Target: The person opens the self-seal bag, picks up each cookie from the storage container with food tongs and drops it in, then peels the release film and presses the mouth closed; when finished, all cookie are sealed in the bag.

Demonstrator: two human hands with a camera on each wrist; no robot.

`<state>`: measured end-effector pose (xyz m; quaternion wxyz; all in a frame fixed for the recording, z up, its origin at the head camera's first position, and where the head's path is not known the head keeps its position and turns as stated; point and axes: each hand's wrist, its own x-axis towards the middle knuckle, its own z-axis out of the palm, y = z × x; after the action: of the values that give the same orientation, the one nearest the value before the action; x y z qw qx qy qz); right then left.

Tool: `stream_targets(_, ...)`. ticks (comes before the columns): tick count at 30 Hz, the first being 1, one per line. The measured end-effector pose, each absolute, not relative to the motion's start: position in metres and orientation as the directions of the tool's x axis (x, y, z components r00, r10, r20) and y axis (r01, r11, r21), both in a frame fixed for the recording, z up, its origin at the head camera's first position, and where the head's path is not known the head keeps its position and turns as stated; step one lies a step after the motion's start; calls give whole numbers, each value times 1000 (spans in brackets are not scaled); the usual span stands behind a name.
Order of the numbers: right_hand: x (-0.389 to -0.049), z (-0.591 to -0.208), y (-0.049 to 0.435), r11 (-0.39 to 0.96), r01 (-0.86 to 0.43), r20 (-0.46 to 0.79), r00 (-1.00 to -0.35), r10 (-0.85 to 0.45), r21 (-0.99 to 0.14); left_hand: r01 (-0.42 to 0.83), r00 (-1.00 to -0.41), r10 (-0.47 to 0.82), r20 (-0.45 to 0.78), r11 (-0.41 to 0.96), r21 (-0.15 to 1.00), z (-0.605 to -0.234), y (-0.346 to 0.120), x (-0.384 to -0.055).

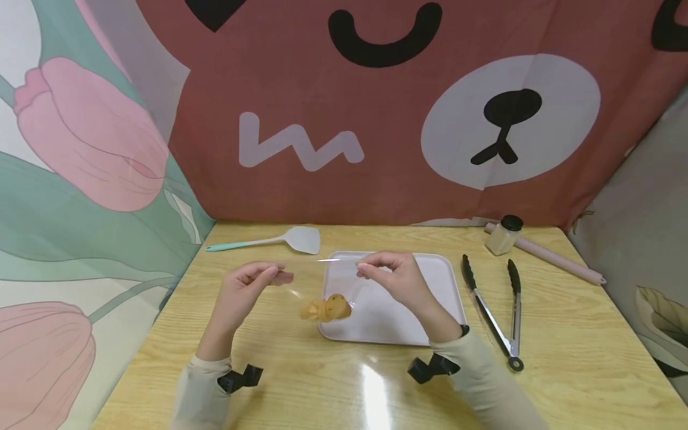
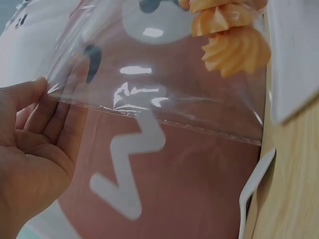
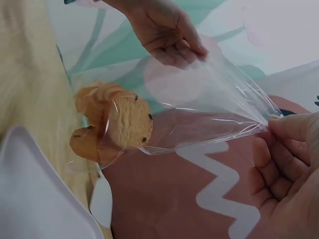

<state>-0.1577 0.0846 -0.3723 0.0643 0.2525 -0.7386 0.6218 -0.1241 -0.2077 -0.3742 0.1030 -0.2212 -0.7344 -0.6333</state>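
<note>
Holding a clear bag (image 1: 317, 286) stretched between both hands above the table's middle, over the tray's (image 1: 430, 280) left edge.
Left hand (image 1: 244, 286) pinching one top corner, right hand (image 1: 389, 275) pinching the other, wrists raised; likely light, thin, slippery film, best taken by its corners; cookies (image 1: 326, 309) sagging low inside, probably crumbly.
</note>
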Motion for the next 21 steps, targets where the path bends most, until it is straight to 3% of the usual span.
stream_targets(14, -145, -391, 23, 27, -380, 312, -796, -518, -925, 400, -913, 169, 372, 188, 897, -394, -277, -99)
stream_targets(21, -164, -409, 7, 71, -227, 151, -822, -550, -971, 213, -975, 118, 189, 237, 948, -412, -289, -112)
